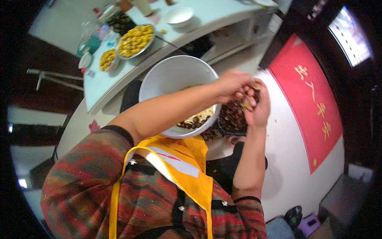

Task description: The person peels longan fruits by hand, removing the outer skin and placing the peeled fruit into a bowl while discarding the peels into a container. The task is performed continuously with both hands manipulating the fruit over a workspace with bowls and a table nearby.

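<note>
My left hand (235, 86) and my right hand (260, 109) meet above a dark container of brown shells (233, 118). Between their fingertips is a small yellow-brown piece (256, 86), which looks like a chestnut partly in its shell. A bit of yellow (246, 105) shows lower down, by my right palm. Under my left forearm stands a large white bucket (167, 70). Cloudy liquid and round dark brown nuts (195, 121) lie in its bottom. On the table at the upper left, a large bowl of yellow peeled kernels (135, 41) sits beside a smaller one (108, 59).
The pale blue table (97, 89) also bears a white bowl (179, 17), a cup (143, 7), a dish of dark food (121, 24) and plastic bags (89, 38). Some shells lie on the floor by the bucket. A red mat (310, 98) with gold characters lies at the right.
</note>
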Motion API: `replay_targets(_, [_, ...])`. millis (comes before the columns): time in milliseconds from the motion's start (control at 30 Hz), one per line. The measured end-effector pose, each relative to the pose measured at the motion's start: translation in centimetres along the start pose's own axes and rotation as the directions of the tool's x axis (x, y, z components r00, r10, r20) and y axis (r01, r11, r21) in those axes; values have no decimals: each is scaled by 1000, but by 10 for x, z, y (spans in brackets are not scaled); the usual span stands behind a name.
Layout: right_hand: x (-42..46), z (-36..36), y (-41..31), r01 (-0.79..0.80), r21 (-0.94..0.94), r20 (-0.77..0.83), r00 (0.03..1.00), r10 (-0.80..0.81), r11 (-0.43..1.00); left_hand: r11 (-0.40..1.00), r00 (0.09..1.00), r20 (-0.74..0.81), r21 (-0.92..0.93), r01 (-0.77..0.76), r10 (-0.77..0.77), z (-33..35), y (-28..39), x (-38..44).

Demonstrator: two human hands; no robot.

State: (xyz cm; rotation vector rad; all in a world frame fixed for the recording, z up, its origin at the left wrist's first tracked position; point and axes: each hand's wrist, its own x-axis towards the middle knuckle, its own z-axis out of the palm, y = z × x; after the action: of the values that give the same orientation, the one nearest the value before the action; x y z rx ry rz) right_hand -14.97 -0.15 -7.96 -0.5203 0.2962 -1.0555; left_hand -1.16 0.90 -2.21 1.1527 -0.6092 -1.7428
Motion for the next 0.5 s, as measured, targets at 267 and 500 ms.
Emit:
replay_targets(267, [-8, 6, 0, -6, 203, 144, 989, -23, 979, 942, 989, 135, -321, 100, -60, -3, -8, -11])
replay_targets(500, [-9, 6, 7, -73, 283, 206, 978, 14, 956, 918, 962, 254, -350, 186, -98, -19, -7, -13])
